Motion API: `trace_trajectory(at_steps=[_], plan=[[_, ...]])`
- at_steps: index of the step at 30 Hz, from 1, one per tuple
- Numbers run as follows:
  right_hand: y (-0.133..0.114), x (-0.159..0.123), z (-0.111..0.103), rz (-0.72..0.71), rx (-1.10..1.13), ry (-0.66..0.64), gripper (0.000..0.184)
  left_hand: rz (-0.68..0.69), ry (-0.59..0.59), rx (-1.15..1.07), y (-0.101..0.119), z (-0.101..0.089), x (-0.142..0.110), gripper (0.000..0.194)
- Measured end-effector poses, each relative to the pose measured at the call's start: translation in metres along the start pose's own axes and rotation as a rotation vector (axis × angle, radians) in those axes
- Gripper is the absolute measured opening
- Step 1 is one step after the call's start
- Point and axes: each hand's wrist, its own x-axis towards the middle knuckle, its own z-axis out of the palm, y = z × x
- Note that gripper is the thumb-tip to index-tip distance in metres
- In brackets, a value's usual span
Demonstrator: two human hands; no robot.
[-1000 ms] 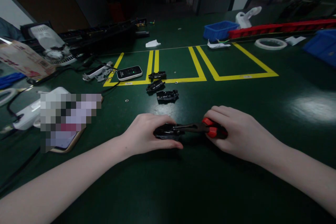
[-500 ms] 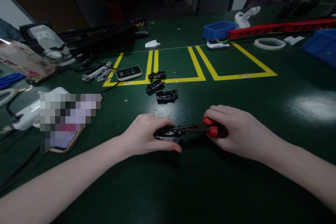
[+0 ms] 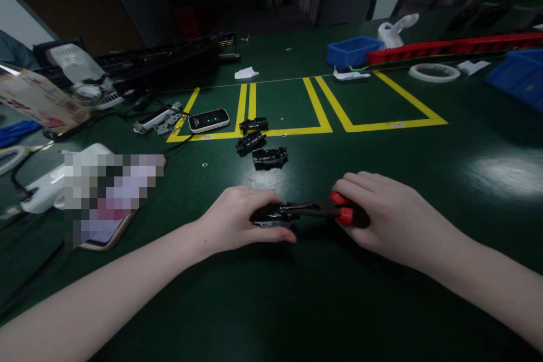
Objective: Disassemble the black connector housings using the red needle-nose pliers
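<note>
My left hand [image 3: 237,215] is closed around a black plastic part [image 3: 274,215], thumb along its near side. In my right hand [image 3: 377,215] are red-handled pliers [image 3: 318,208], gripped by the handles. The long, narrow jaws of the pliers point left and meet the right end of the black part; what exactly they pinch is too small to tell. Beyond my hands lie similar black parts: one nearest [image 3: 270,157], one behind it [image 3: 251,141] and one on the yellow tape [image 3: 253,124].
A phone [image 3: 114,232] and a white device [image 3: 68,175] lie at left. A small black-and-white box [image 3: 208,120] with green lights sits near yellow tape outlines [image 3: 394,125]. Blue bins [image 3: 352,52], a red rail [image 3: 458,48] and a tape roll [image 3: 434,72] are farther right.
The pliers' jaws have shifted slightly over the right end of the black part, and my right hand has moved a little. My left hand keeps its hold.
</note>
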Motion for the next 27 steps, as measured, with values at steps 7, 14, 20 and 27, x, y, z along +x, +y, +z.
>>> trace_trajectory(at_steps=[7,14,20,27], plan=[[0.010,0.002,-0.002,-0.018,-0.017,-0.006,0.017,-0.069,-0.039,-0.060,0.002,-0.002,0.001,0.040],[0.010,-0.001,0.005,0.004,-0.021,-0.015,0.019,-0.078,-0.050,-0.045,0.002,-0.002,0.003,0.040],[0.004,0.002,0.002,0.040,-0.028,-0.015,0.021,-0.103,-0.033,-0.066,0.002,-0.002,0.004,0.040],[0.004,0.002,-0.002,0.045,-0.039,-0.011,0.021,-0.096,-0.052,-0.003,0.003,-0.001,0.003,0.041]])
